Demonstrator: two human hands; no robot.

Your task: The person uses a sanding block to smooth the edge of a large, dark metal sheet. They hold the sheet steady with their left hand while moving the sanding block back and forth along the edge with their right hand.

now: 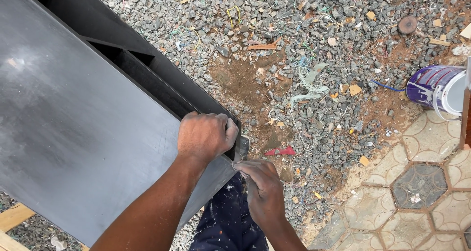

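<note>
The left hand (206, 136) is clamping the black cabinet (83, 128) corner at five o'clock — likely steadying it — while the right hand (262, 187) is pinching a small grey scrap (240, 166) against that edge.

The black cabinet (83, 128) is a large flat-sided wooden box painted matt black, lying tilted with its broad panel facing up and its open compartments along the far edge. The left hand (203, 136) is clamped over its near corner, fingers curled over the rim. Just below that grip, the right hand (262, 189) pinches a small pale scrap (240, 166) against the corner's edge; what the scrap is cannot be told.
</note>
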